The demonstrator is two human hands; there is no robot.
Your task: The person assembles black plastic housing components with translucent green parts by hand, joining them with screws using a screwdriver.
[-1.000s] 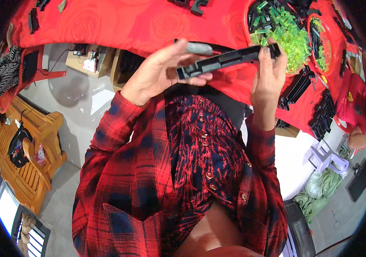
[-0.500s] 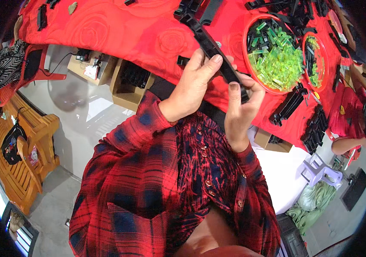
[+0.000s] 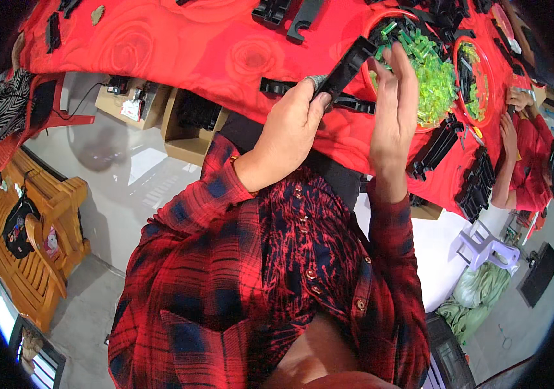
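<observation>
Left hand (image 3: pixel 288 133) is closed around the lower end of a long black plastic bar (image 3: pixel 347 67), thumb and fingers pinching it. The bar tilts up toward 1 o'clock, lifted clear of the red cloth (image 3: pixel 180 52). This grip probably frees the upper end for the other hand to work on.

Right hand (image 3: pixel 394 110) stands open just at 3 o'clock of the bar, fingers straight and spread slightly, palm facing the bar. Cannot tell whether the fingertips touch it; it grips nothing.

A second black strip (image 3: pixel 283 86) lies flat on the cloth at 9 o'clock of the left thumb, partly hidden behind the hand.

A red bowl (image 3: pixel 381 19) of translucent green pieces (image 3: pixel 436 81) sits directly behind the right hand, at 1 o'clock, within close reach, probably as stock. A second red bowl (image 3: pixel 468 45) with dark and green parts lies further toward 2 o'clock.

Stacked black parts (image 3: pixel 436 146) rest at the table edge, at 4 o'clock of the right hand. More black parts (image 3: pixel 290 13) lie at 12 o'clock.

Another person's hand (image 3: pixel 509 133) works at the far 3 o'clock edge, well apart.
</observation>
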